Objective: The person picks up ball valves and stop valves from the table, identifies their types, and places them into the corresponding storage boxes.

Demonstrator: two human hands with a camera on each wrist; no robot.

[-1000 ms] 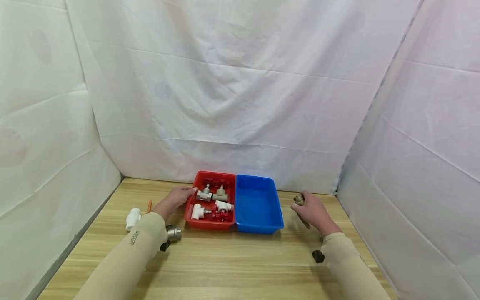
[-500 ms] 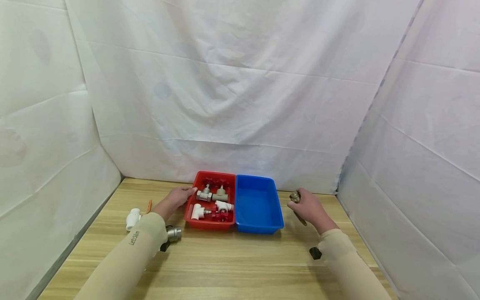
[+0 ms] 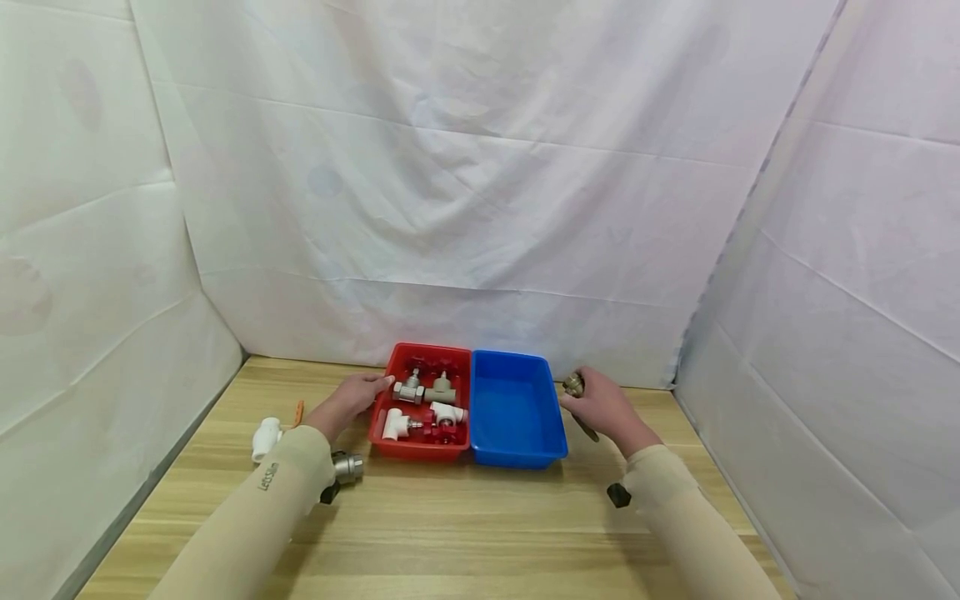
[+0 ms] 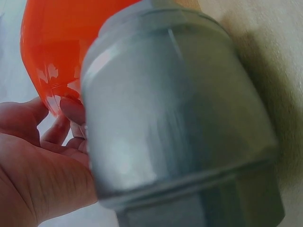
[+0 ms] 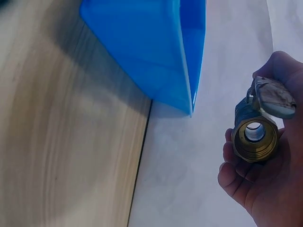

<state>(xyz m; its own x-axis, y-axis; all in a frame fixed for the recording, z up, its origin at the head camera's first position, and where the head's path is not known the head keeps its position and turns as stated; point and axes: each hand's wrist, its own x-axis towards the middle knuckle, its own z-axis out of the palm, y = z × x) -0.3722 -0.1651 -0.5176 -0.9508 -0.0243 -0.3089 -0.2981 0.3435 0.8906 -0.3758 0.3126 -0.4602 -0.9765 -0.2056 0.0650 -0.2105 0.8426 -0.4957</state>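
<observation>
At the left side of the red tray (image 3: pixel 422 452), my left hand (image 3: pixel 354 395) pinches the rim between thumb and fingers. Inside that tray lie several valves, among them a white tee-shaped valve (image 3: pixel 395 423) and a metal one (image 3: pixel 408 390). My right hand (image 3: pixel 603 406) holds a brass ball valve (image 5: pixel 255 135) just right of the blue tray (image 3: pixel 517 457). Its threaded bore faces the right wrist camera, and its lever handle (image 5: pixel 274 98) sticks out by the thumb. Nothing lies in the blue tray, which stands against the red one.
On the wooden table (image 3: pixel 465 533), a silver metal valve (image 3: pixel 347 467) lies beside my left wrist, partly hidden by the sleeve. Further left is a white ball valve (image 3: pixel 266 437) with an orange handle (image 3: pixel 299 412). White cloth (image 3: pixel 450 208) hangs behind and at both sides.
My right hand has moved left with the brass ball valve, closer to the blue tray's right edge. The left hand and both trays stay where they were.
</observation>
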